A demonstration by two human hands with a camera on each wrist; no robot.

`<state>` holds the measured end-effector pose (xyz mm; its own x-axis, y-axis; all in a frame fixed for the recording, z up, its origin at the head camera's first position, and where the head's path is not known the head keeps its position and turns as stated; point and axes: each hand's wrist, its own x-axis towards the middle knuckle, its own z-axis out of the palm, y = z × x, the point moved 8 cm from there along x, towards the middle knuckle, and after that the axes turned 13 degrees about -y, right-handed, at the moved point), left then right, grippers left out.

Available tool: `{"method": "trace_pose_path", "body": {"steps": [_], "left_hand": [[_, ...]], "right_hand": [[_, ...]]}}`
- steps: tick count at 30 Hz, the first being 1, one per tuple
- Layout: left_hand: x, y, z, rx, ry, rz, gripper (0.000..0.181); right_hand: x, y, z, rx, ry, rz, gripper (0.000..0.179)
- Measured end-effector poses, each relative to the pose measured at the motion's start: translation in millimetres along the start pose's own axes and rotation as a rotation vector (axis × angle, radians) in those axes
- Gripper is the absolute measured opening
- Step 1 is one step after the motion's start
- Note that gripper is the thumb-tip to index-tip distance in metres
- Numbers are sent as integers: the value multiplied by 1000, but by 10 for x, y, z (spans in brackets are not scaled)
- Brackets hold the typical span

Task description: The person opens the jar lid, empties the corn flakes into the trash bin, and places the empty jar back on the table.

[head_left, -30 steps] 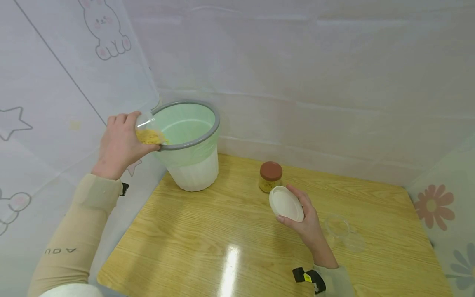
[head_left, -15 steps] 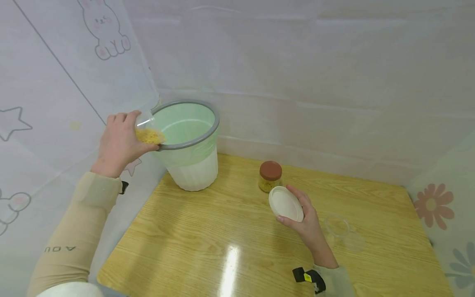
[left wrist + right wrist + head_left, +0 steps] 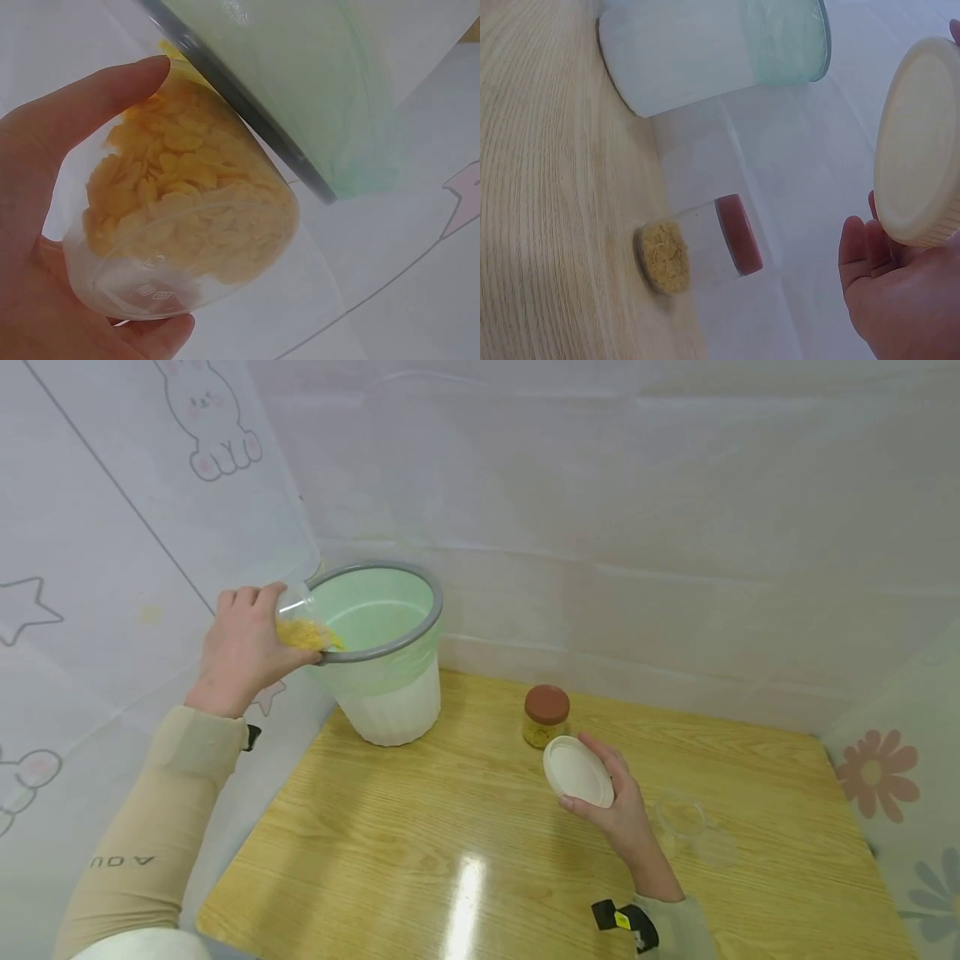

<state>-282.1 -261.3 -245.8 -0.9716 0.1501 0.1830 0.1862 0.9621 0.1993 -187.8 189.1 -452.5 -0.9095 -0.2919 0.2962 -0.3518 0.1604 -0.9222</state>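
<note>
My left hand [image 3: 243, 647] grips a clear plastic jar [image 3: 187, 187], tilted on its side at the rim of a bin. Yellow flakes [image 3: 176, 165] fill much of the jar, and some show at its mouth over the bin's edge. The bin [image 3: 393, 706] is white with a grey rim and a pale green liner [image 3: 375, 606]. Over the table, my right hand [image 3: 618, 810] holds a round cream screw lid [image 3: 577, 772] by its edge, the inside of the lid facing the head camera. In the right wrist view the lid's outer top [image 3: 922, 139] and ribbed side show.
A jar with a red-brown lid [image 3: 547, 706], part filled with yellow flakes, stands on the wooden table [image 3: 390, 835] just beyond the right hand. A clear ring-like container [image 3: 681, 816] and a clear disc [image 3: 716, 847] lie at the right. Fabric walls rise behind and left.
The flakes at the jar's mouth shift slightly, drawing back and then reaching past the bin's rim again. Both hands stay almost where they were.
</note>
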Motion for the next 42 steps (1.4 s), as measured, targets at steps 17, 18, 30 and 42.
{"method": "trace_pose_path", "body": {"steps": [17, 18, 30, 42], "left_hand": [[-2, 0, 0, 3, -7, -11, 102], [-3, 1, -1, 5, -8, -11, 102], [-8, 6, -4, 11, -10, -4, 103], [-2, 10, -6, 10, -19, -10, 105]], "right_hand": [[-17, 30, 3, -7, -5, 11, 85], [-18, 32, 3, -9, -5, 13, 85], [-23, 38, 12, -1, -2, 13, 85], [-25, 45, 10, 2, -4, 20, 84]]}}
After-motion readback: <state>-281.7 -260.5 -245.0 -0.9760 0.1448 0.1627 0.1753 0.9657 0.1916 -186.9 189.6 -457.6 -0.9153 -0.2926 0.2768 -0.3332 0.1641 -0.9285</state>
